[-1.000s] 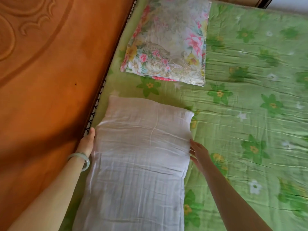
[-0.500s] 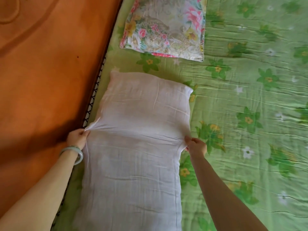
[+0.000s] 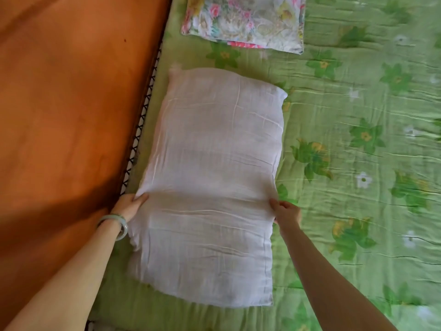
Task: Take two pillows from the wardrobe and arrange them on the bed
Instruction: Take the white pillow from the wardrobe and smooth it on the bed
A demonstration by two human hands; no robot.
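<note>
Bedmaking in progress: a person squares a white pillow (image 3: 210, 177) on a bed (image 3: 358, 103) spread with a green flowered sheet. The left hand (image 3: 130, 206) curls its fingers over the pillow's left edge, next to the orange wooden headboard (image 3: 71, 103). The right hand (image 3: 285, 211) pinches the fabric of the right edge between thumb and fingers, though blur makes it hard to say how far those fingers tuck underneath. The pillow lies flat on the sheet, its left side close along the headboard, with a crease drawn across the cover between the two grips. Past its far end, with a strip of sheet between, lies a floral pillow (image 3: 245, 20), partly cut off by the frame's top.

Doing this step well likely means pulling evenly with both hands so the cover goes taut without skewing. It also means sliding rather than lifting, keeping the pillow in line with the floral one along the headboard, then smoothing the crease flat. Uneven tugging could bunch the thin cover or rumple the sheet below.

Count: two pillows, one white, one floral; two hands, both holding the white one; one pale green bangle (image 3: 118, 224) on the left wrist; one bed; one headboard.
</note>
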